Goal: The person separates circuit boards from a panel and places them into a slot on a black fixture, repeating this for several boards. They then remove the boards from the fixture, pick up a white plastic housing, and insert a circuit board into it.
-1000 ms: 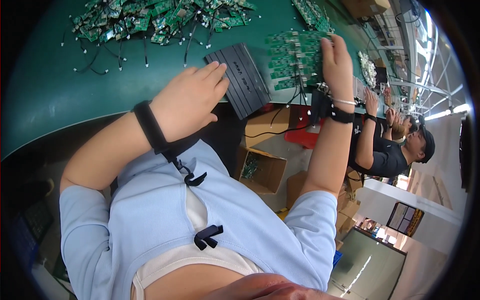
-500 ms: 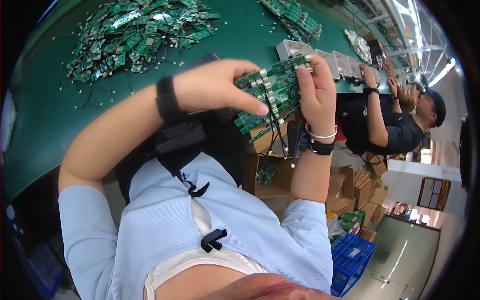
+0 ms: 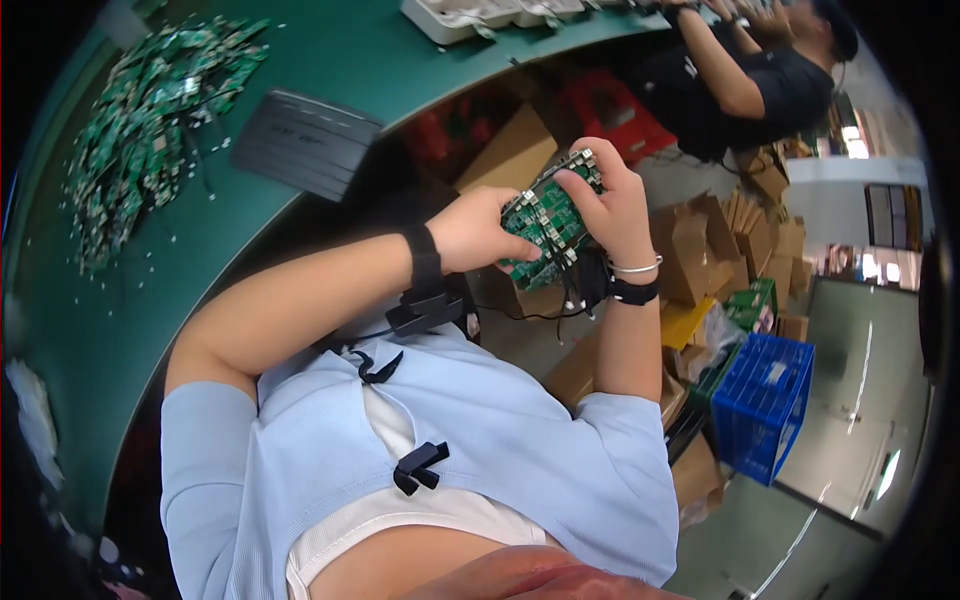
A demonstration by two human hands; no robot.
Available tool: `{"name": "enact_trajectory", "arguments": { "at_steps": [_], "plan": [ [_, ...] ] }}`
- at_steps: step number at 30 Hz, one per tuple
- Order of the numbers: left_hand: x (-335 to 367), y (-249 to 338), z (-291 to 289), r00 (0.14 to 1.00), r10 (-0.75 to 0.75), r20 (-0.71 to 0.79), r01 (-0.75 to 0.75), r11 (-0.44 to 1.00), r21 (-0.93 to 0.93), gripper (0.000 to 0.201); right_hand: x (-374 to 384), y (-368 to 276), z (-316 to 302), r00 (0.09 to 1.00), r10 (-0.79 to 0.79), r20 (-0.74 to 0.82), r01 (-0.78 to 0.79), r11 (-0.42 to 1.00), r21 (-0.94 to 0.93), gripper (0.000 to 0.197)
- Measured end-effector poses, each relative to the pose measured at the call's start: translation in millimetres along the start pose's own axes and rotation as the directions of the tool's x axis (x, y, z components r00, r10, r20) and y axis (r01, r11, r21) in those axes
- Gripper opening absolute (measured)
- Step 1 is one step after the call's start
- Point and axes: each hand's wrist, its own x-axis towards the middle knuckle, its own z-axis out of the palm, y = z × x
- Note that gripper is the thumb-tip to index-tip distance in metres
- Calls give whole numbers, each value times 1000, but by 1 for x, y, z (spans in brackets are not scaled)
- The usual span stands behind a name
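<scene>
Between my two hands is a bundle of green circuit boards [image 3: 552,215] with white connectors and black wires hanging down. My left hand [image 3: 480,228] grips the bundle's left end, thumb over the front. At the other end my right hand [image 3: 615,205] holds it, thumb pressed near the top edge. Both hands are closed on the boards, clear of the table edge and in front of my body. Black bands circle both wrists, and a silver bangle is on the right one.
A large heap of circuit boards [image 3: 150,140] covers the left of the green table [image 3: 330,50]. A dark ridged panel [image 3: 303,143] lies near its edge. White trays [image 3: 450,22] stand beyond. Cardboard boxes [image 3: 690,245] and a blue crate [image 3: 765,405] are at the right, near a person [image 3: 750,75] in black.
The view has swung right and my body has turned away from the table. The boards, more spread before, are now gathered into a tighter bundle, away from the white trays.
</scene>
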Motion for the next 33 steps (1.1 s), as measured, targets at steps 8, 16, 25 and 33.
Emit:
{"name": "enact_trajectory", "arguments": {
  "at_steps": [8,16,25,33],
  "plan": [
    [90,-54,51,979,-154,131,113,954,277,27,-83,71,-7,939,169,-299,-315,772,-552,26],
    [165,-83,106,984,-171,54,107,802,587,40,-130,141,-15,826,256,-502,-559,476,-679,27],
    [193,-151,115,856,509,93,-363,461,810,48,-139,166,-34,635,310,-707,-763,396,-511,31],
    [201,-139,121,947,-87,310,-163,703,692,40,-145,177,-23,542,342,-768,-823,402,-402,34]
  ]
}}
